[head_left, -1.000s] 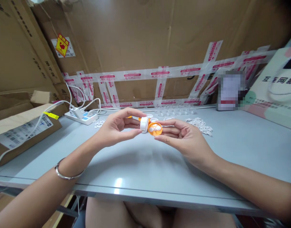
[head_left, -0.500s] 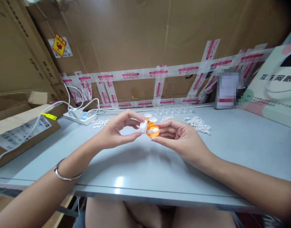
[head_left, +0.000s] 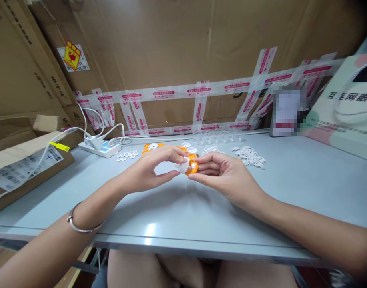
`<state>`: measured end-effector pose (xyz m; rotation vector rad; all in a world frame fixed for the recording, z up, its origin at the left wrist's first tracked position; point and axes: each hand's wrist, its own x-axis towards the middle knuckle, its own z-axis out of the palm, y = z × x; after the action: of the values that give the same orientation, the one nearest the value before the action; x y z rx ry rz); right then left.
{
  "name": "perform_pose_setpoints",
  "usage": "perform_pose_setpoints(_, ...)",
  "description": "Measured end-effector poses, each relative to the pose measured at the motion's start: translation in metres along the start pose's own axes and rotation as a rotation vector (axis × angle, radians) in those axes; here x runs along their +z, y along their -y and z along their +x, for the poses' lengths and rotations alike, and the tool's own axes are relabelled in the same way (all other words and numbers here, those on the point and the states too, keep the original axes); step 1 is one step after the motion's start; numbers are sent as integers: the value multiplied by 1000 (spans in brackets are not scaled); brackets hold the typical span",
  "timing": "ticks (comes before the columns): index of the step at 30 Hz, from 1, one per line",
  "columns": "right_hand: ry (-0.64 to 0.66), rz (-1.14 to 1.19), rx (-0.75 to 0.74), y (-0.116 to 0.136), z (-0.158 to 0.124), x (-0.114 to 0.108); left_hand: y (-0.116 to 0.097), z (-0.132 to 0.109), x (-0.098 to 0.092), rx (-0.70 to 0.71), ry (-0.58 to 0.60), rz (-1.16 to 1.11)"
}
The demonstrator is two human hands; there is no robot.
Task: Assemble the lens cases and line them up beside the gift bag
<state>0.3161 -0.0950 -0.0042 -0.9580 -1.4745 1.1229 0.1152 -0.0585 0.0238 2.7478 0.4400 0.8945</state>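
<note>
My left hand (head_left: pixel 152 170) pinches a small white round cap (head_left: pixel 184 165) between thumb and fingertips. Facing it, my right hand (head_left: pixel 228 172) holds an orange round cap (head_left: pixel 193 167) by its edge, with something small and white inside. The two caps meet above the table, the white one tilted in front of the orange one's left side. Behind my hands lie more orange caps (head_left: pixel 146 147) and white ring-shaped caps (head_left: pixel 192 151). Part of that group is hidden by my fingers.
Small white discs (head_left: pixel 126 155) lie at left and a pile of white pieces (head_left: pixel 250 157) at right. Clear cups (head_left: pixel 219 138) line the back. Around them are a power strip (head_left: pixel 100 149), an open carton (head_left: pixel 27 164), a blurred upright device (head_left: pixel 287 112) and a printed box (head_left: pixel 345 108).
The white cap has tilted and moved slightly right and down, against the orange cap. The orange cap has turned, and fewer white pieces show in it.
</note>
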Motion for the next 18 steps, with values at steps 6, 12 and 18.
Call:
perform_pose_setpoints(6, 14, -38, 0, 1, -1, 0, 0, -1, 0, -33, 34, 12)
perform_pose_setpoints(12, 32, -36, -8, 2, -1, 0, 0, -2, 2, -52, 34, 19)
perform_pose_setpoints(18, 40, -33, 2, 3, -1, 0, -1, -1, 4, -34, 41, 69)
